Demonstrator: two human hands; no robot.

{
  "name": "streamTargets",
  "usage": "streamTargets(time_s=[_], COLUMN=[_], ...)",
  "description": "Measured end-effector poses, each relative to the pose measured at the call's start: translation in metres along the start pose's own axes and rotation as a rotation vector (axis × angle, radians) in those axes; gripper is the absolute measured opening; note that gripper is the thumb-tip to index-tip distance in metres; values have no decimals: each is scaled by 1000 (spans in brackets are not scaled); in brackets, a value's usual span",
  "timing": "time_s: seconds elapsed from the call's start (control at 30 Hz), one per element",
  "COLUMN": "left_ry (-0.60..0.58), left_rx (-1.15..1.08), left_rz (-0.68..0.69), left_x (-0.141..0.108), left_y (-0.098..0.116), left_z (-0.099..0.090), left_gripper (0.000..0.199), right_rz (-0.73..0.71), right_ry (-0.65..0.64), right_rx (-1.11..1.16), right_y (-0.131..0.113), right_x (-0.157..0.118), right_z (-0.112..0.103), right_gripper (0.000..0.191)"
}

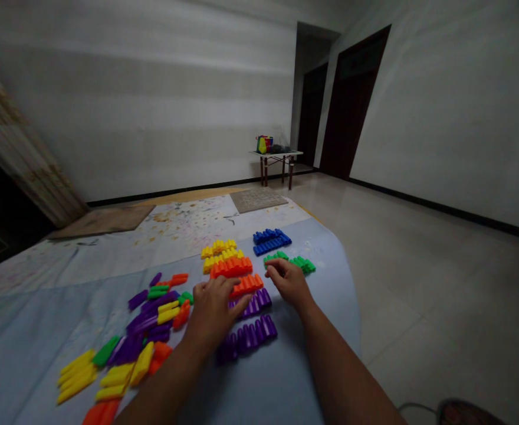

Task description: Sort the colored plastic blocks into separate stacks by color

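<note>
Rows of coloured plastic pieces lie on the cloth-covered table: yellow pieces (222,258), orange pieces (232,267), purple pieces (251,336), blue pieces (272,241) and green pieces (302,264). My left hand (215,304) is over the left ends of the lower orange row and the upper purple row, fingers apart, nothing visible in it. My right hand (289,282) is at the near side of the green row, its fingers curled together; whether something is between them is hidden. A mixed pile with purple pieces (129,348) and yellow pieces (77,375) lies left of my left hand.
A brown board (104,221) and a grey patterned mat (258,199) lie on the table's far part. Beyond stands a small table (297,153) bearing colourful items and a dark bag. The table's rounded edge is at the right, with tiled floor beyond.
</note>
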State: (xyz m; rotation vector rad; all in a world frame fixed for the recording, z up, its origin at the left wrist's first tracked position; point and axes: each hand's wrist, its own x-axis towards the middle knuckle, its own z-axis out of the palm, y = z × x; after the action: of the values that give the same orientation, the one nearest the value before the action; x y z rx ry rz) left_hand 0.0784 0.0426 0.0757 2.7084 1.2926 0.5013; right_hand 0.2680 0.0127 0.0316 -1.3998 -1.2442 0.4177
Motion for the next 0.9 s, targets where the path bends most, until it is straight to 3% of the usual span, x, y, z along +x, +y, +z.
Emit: streamTargets(time_s=[0.17,0.37,0.5,0.7,0.9], left_ry=[161,332,394,403,462], left_rx=[5,52,52,31,5], left_rz=[-178,-370,-429,-426,-379], left_x=[-44,-87,-100,-108,-111], left_y=[-52,-103,-114,-120,-124], left_z=[-27,-31,-30,-25,-22], left_gripper=[30,34,33,30,29], right_rz=[-13,-8,-5,-34,-107], right_ry=[-109,-343,-399,-412,-298], right_rx=[-128,-409,-509,-512,-448], right_y=[-3,-11,-4,6,-26], right_x=[-1,-7,-15,-22,-21], right_z=[-1,-10,-10,-8,6], right_gripper=[19,27,36,23,25])
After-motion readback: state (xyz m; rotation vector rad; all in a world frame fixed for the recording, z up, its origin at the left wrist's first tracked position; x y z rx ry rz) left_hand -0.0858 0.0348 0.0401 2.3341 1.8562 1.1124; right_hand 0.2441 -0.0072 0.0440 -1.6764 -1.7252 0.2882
